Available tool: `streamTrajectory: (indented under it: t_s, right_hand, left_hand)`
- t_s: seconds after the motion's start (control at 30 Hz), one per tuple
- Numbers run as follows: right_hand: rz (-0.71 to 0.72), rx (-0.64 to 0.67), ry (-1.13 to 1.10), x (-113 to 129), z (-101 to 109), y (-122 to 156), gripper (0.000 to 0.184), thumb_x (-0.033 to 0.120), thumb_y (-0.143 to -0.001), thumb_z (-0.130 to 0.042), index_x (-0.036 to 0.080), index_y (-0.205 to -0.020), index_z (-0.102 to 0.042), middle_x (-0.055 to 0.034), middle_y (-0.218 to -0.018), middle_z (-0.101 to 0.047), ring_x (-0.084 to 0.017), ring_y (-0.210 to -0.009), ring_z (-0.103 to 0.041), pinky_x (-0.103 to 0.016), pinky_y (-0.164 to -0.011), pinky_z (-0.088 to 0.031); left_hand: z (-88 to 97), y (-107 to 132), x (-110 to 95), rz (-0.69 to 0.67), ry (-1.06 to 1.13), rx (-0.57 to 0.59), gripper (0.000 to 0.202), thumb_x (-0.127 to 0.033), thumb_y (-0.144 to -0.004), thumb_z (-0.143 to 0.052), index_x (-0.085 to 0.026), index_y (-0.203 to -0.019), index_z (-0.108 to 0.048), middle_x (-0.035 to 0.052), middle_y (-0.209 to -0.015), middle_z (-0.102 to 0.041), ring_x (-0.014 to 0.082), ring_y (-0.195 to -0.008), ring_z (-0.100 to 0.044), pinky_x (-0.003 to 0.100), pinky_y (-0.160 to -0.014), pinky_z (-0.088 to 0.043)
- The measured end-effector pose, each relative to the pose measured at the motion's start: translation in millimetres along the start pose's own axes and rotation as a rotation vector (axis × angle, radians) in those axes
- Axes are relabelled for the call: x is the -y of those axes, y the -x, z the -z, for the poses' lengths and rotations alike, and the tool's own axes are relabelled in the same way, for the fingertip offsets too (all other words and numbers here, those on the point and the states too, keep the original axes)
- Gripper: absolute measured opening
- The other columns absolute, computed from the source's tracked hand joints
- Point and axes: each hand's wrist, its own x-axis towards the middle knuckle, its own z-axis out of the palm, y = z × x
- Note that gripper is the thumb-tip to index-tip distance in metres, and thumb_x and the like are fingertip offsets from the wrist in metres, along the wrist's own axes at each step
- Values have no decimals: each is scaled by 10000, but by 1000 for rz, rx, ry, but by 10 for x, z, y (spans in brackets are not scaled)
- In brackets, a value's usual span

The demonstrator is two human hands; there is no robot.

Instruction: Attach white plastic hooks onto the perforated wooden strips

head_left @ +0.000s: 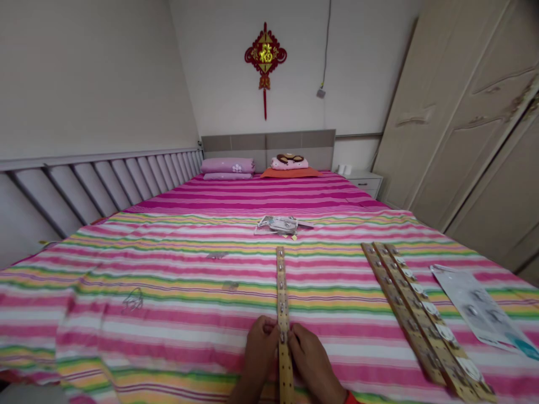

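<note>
In front of you is a long, thin, flat tan strip that looks like wood [282, 297], with small dark holes and shiny metal bits [282, 285] along it. It lies on the pink, white, yellow and green striped cloth sheet [181, 342]. Its long side runs straight away from you, toward the head of the bed, and its far end leans just a tiny bit to your left. The near end goes out of the bottom of your view. The far part has the metal bits in a row, and the part closest to you shows bare holes.

The strip passes between your two hands. Your left hand [260, 342] is at its left edge and your right hand [310, 353] is at its right edge, both beside the nearest metal bit. Your fingers are bent in and bunched. The fingertips are small and partly hidden, so I can't tell if they pinch the strip, the metal bit or neither.

Well off to your right, more tan strips [404, 314] lie side by side, slanting, with their far ends toward your left. White round pieces [430, 308] sit along one of them.
</note>
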Motion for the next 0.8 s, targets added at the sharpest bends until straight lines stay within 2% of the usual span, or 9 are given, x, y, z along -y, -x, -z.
streamTrajectory:
  t_s: [0.33,0.5,0.6,0.7,0.73,0.8]
  right_hand:
    - [-45,37,186,38,-41,63,339,332,-923,-275,227,-941,-597,-82,-912,-711,-213,-841,-654,-272,-675,-406]
    - [-38,40,208,29,-55,78,329,341,-911,-298,234,-917,-609,-85,-923,-713,-215,-839,-659,-268,-667,-411]
    - [-17,24,127,-40,-50,52,321,399,-891,-331,240,-832,-604,-66,-833,-709,-208,-766,-644,-260,-638,-414]
    - [33,7,-55,-146,-47,7,327,468,-856,-392,231,-691,-545,-32,-692,-648,-198,-683,-598,-253,-627,-418]
    - [42,-2,-131,-182,-51,-8,347,501,-841,-413,229,-652,-515,-18,-650,-610,-193,-657,-573,-253,-618,-418]
    - [38,-40,-277,-245,-69,-33,403,570,-807,-445,227,-597,-462,10,-592,-517,-180,-618,-517,-252,-593,-409]
  left_hand:
    - [9,-43,5,25,-97,38,120,-271,-710,-573,-191,-639,-517,-25,-580,-563,142,-584,-556,238,-531,-404]
    - [-3,-45,26,43,-157,-2,115,-272,-694,-587,-190,-647,-522,-29,-577,-550,132,-553,-535,232,-505,-383]
    - [1,-42,32,38,-125,27,144,-306,-686,-586,-191,-644,-511,-34,-573,-531,125,-526,-514,226,-473,-371]
    - [114,-100,-15,4,-63,63,226,-394,-709,-546,-199,-614,-480,-56,-522,-459,107,-448,-452,227,-438,-343]
    - [187,-143,-42,-31,-57,38,249,-417,-712,-535,-199,-605,-480,-61,-509,-437,104,-442,-438,228,-444,-340]
    - [380,-265,-97,-133,-73,-84,262,-431,-707,-532,-192,-602,-509,-55,-505,-430,109,-473,-439,232,-485,-352]
